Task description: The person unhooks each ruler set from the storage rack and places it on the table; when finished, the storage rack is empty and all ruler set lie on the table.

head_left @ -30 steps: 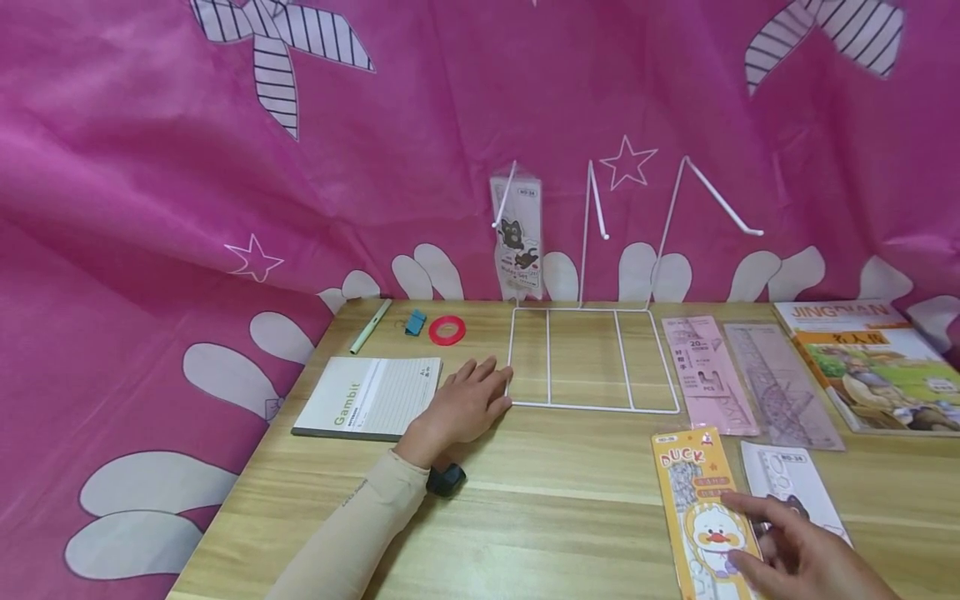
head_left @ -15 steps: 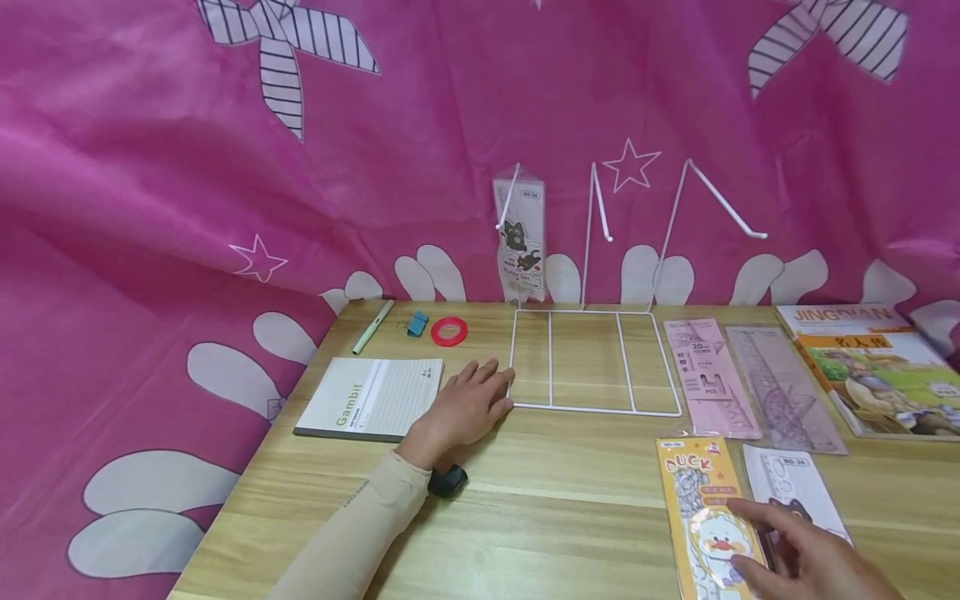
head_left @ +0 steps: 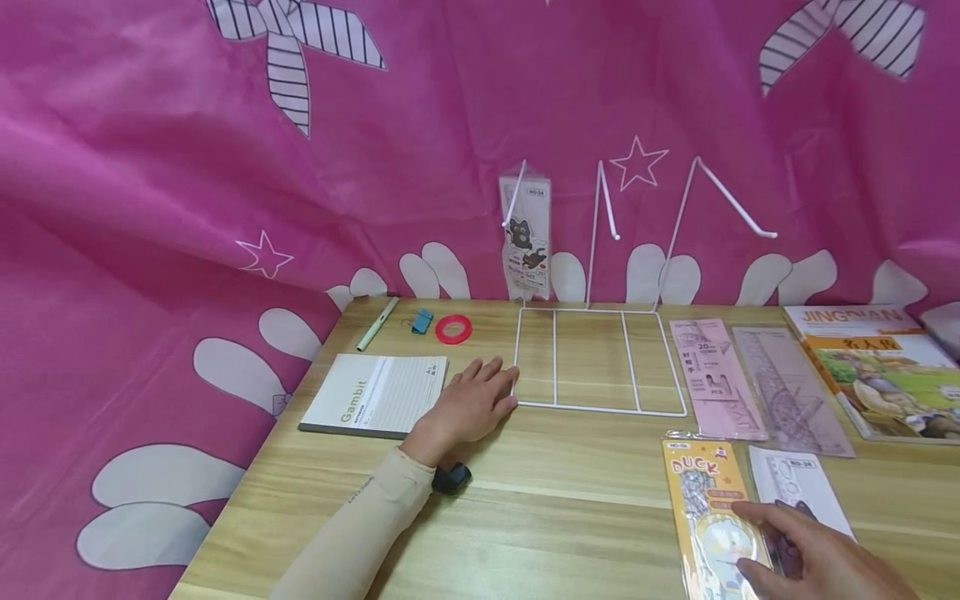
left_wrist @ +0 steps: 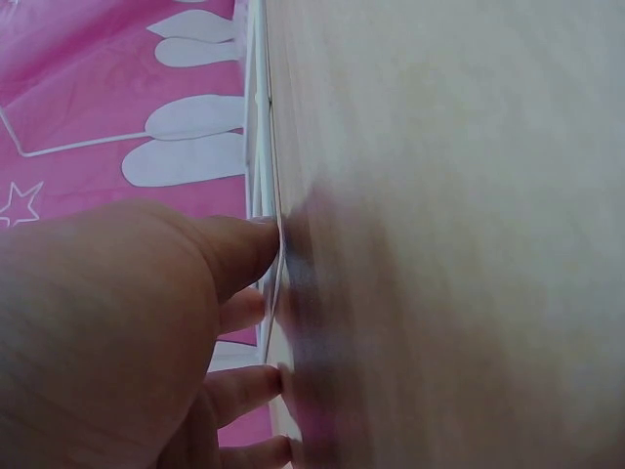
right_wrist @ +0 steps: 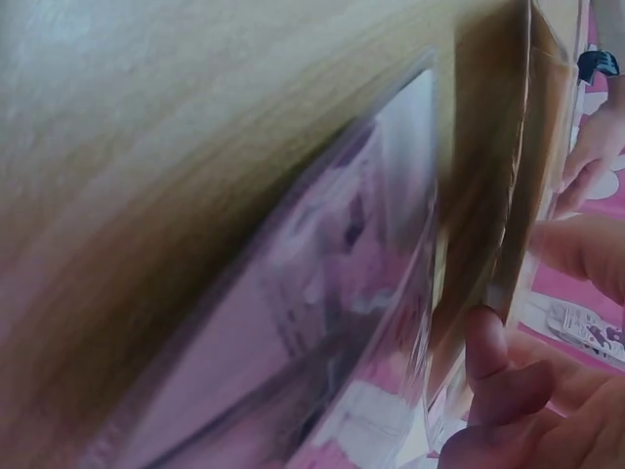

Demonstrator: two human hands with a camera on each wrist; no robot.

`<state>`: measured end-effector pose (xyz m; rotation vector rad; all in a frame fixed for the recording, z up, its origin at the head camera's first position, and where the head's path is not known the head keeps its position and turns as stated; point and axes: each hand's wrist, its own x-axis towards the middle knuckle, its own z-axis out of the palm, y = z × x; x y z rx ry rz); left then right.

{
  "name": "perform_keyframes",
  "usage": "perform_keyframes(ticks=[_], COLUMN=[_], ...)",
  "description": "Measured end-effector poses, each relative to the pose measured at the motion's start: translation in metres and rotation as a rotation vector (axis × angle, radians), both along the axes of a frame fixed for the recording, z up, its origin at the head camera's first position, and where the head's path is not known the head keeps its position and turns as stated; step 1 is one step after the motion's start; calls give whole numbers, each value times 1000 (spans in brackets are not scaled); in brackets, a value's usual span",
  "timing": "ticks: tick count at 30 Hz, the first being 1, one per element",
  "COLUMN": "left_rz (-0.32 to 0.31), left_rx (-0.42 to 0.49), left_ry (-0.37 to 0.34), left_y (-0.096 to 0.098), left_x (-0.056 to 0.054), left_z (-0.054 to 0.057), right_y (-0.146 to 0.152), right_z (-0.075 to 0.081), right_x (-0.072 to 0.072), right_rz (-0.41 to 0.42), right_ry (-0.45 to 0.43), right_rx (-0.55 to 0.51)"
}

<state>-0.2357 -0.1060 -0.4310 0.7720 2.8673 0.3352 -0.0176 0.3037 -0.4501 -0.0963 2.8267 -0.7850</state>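
Note:
My left hand [head_left: 472, 404] rests beside the white wire rack [head_left: 556, 358], fingers extended, fingertips at its left front corner. In the left wrist view, the thumb and fingers [left_wrist: 239, 391] meet the rack's wire at the table. My right hand [head_left: 813, 550] pinches the right edge of an orange DUCK ruler set [head_left: 708, 500] in a clear sleeve, which now catches glare. The right wrist view shows this sleeve [right_wrist: 518, 166] edge-on between thumb and fingers. A white cat ruler set [head_left: 802, 479] lies just right of it, partly behind the hand. Another cat ruler set [head_left: 528, 237] hangs from the rack's left hook.
Right of the rack lie a pink ruler pack [head_left: 720, 379], a clear ruler pack [head_left: 795, 392] and a book [head_left: 877, 367]. At left are a notebook [head_left: 375, 396], a pale green pen [head_left: 377, 323], a blue binder clip [head_left: 422, 322] and red tape [head_left: 453, 328]. A pink curtain [head_left: 420, 167] hangs behind.
The DUCK ruler set has shifted slightly toward me and right with my right hand, and glare now covers its duck picture. The view has panned slightly; my left hand stays at the rack.

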Motion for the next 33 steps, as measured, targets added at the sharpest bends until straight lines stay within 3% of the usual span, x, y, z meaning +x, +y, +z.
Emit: perform_keyframes(ticks=[4, 8, 13, 18, 21, 25, 30, 33], left_rz=[2, 3, 4, 5, 3, 1, -2, -3], left_rx=[-7, -8, -1, -4, -6, -6, -16, -16], left_ry=[-7, -15, -20, -13, -13, -13, -7, -10], left_y=[0, -1, -1, 0, 0, 1, 0, 0], left_x=[0, 0, 0, 1, 0, 0, -1, 0], left_z=[0, -1, 0, 1, 2, 1, -1, 0], right_y=[2, 0, -5, -22, -34, -46, -58, -63], right_z=[-3, -3, 7, 27, 38, 46, 52, 56], right_x=[1, 0, -2, -10, -15, -20, -40, -56], right_rz=[63, 58, 1, -67, -57, 3, 103, 152], right_ry=[98, 165, 179, 152, 240, 461, 665, 739], right_rx=[-17, 22, 111, 193, 203, 171, 118, 72])
